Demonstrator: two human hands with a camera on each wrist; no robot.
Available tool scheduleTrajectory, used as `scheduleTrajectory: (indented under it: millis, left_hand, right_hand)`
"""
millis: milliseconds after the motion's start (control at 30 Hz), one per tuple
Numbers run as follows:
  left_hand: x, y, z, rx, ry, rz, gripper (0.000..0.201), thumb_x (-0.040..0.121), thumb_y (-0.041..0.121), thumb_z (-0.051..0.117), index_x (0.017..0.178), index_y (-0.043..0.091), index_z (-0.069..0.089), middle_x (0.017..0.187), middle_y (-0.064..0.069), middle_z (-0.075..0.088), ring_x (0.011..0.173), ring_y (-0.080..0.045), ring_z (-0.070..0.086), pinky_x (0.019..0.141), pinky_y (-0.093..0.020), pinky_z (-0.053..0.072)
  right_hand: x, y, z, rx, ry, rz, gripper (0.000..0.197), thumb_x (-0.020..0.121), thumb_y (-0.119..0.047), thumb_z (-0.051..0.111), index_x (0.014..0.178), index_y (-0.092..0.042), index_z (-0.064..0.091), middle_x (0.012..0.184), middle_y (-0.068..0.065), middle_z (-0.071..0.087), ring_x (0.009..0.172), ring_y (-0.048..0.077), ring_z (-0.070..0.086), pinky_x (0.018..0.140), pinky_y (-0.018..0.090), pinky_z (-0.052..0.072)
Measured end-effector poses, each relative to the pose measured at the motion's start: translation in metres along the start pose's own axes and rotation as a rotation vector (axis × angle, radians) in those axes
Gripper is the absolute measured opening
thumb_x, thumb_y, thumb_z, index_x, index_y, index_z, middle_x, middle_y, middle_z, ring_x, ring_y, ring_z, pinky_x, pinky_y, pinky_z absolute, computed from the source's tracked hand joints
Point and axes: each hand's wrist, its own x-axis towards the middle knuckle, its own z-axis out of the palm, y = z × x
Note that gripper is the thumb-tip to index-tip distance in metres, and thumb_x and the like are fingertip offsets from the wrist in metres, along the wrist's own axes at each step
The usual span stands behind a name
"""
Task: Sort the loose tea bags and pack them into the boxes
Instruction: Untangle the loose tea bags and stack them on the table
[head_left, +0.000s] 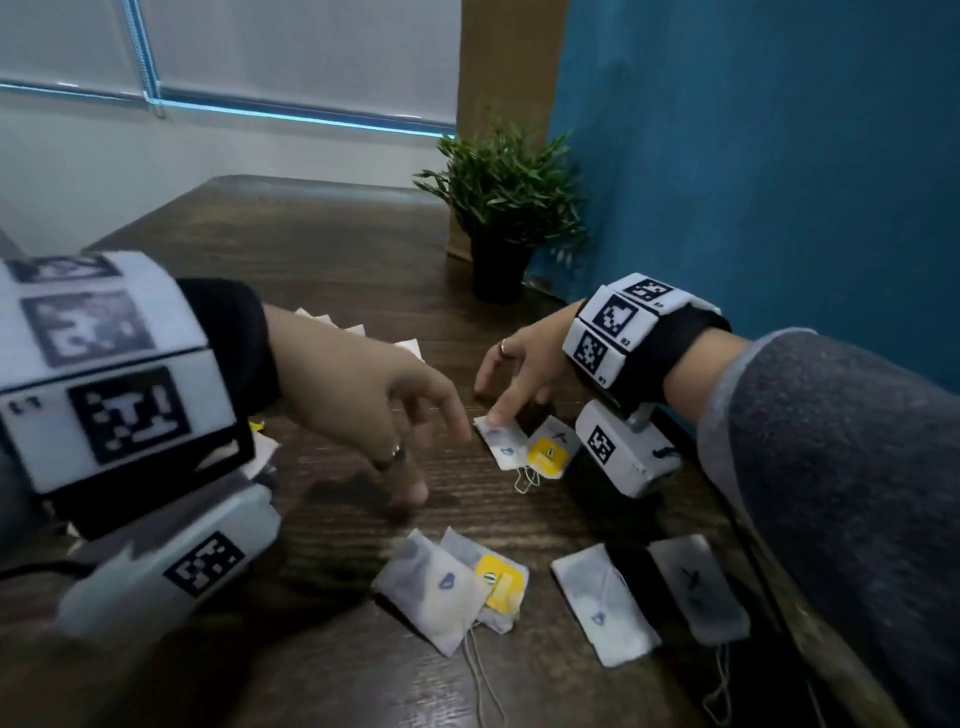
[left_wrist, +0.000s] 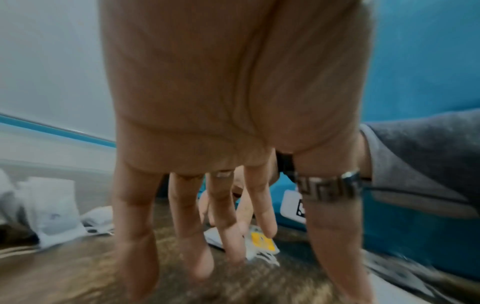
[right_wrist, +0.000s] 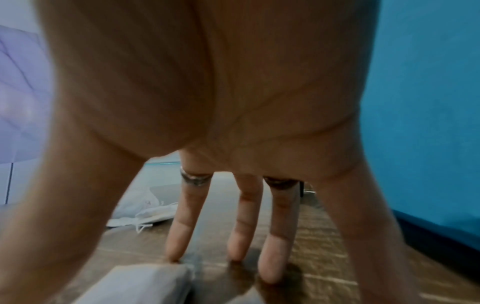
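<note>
My right hand (head_left: 519, 364) is spread, fingers straight, one fingertip pressing a white tea bag (head_left: 501, 441) at centre frame; it grips nothing. My left hand (head_left: 374, 400), just left of it, hangs open and empty above the table (head_left: 322, 249). A yellow-tagged bag (head_left: 548, 454) overlaps the pinned one. Better to slide the white bag clear before pinching, so its string doesn't drag the neighbour. More bags (head_left: 447, 587) lie lower centre. No boxes are in view.
</note>
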Motion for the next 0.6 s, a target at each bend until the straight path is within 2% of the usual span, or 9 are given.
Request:
scheduleTrajectory:
  millis: [67,133,233,300,367,433,533,600]
  left_hand:
    - [0.011,0.009,0.017,0.072,-0.073,0.026,0.052,0.059,0.027,0.087,0.092,0.052,0.055,0.085,0.018,0.056,0.064,0.002,0.052,0.078,-0.021,0.051]
    - [0.019,0.014,0.029,0.094,-0.125,0.019,0.057,0.058,0.023,0.088,0.091,0.052,0.053,0.084,0.017,0.054,0.064,-0.003,0.051,0.076,-0.025,0.052]
    - [0.026,0.009,0.046,0.076,-0.139,0.018,0.056,0.053,0.016,0.09,0.084,0.047,0.055,0.079,0.013,0.054,0.062,-0.009,0.054,0.077,-0.037,0.057]
    - [0.028,0.005,0.051,0.093,-0.13,0.014,0.055,0.052,0.016,0.09,0.084,0.043,0.056,0.074,0.011,0.057,0.064,-0.011,0.057,0.076,-0.044,0.058]
    - [0.028,0.004,0.05,0.083,-0.159,0.005,0.048,0.056,0.014,0.088,0.086,0.037,0.058,0.069,0.011,0.06,0.065,-0.01,0.058,0.077,-0.042,0.058]
    - [0.028,0.005,0.044,0.053,-0.153,-0.006,0.04,0.062,0.01,0.085,0.085,0.03,0.06,0.064,0.011,0.061,0.06,-0.009,0.059,0.071,-0.035,0.058]
    - [0.026,0.006,0.037,-0.041,-0.059,-0.017,0.03,0.072,0.002,0.077,0.088,0.022,0.061,0.068,0.006,0.058,0.057,-0.009,0.058,0.055,-0.022,0.055]
    - [0.024,0.002,0.032,-0.201,-0.006,-0.025,0.024,0.077,-0.005,0.07,0.088,0.016,0.062,0.071,0.0,0.056,0.062,-0.013,0.059,0.055,-0.023,0.057]
  right_hand:
    - [-0.003,0.002,0.006,-0.012,-0.04,-0.008,0.051,0.081,-0.033,0.069,0.127,-0.027,0.048,0.089,-0.016,0.048,0.077,0.001,0.051,0.063,0.014,0.043]
    - [-0.005,0.005,0.011,-0.015,-0.051,-0.013,0.054,0.079,-0.027,0.072,0.127,-0.024,0.046,0.087,-0.015,0.047,0.074,-0.002,0.048,0.059,0.014,0.044]
    - [-0.003,0.012,0.018,0.04,-0.077,-0.011,0.055,0.076,-0.016,0.076,0.123,-0.018,0.047,0.087,-0.006,0.05,0.074,0.006,0.053,0.045,0.014,0.048]
    - [-0.001,0.016,0.023,0.139,-0.101,-0.014,0.044,0.075,-0.009,0.075,0.11,-0.018,0.049,0.086,0.0,0.052,0.073,0.012,0.056,0.043,0.018,0.05]
    - [-0.002,0.021,0.025,0.199,-0.089,-0.037,0.031,0.076,-0.008,0.075,0.093,-0.019,0.051,0.081,0.002,0.054,0.063,0.011,0.057,0.042,0.019,0.049]
    - [-0.001,0.025,0.024,0.246,-0.024,-0.06,0.025,0.076,-0.007,0.074,0.082,-0.018,0.052,0.075,0.002,0.057,0.048,0.006,0.056,0.04,0.018,0.045]
    - [-0.001,0.028,0.024,0.273,0.064,-0.069,0.024,0.076,-0.006,0.074,0.077,-0.016,0.052,0.068,0.002,0.058,0.037,0.002,0.053,0.039,0.017,0.044]
    - [0.0,0.029,0.024,0.258,0.088,-0.067,0.025,0.075,-0.007,0.075,0.075,-0.016,0.052,0.067,0.001,0.058,0.038,0.002,0.054,0.04,0.017,0.045]
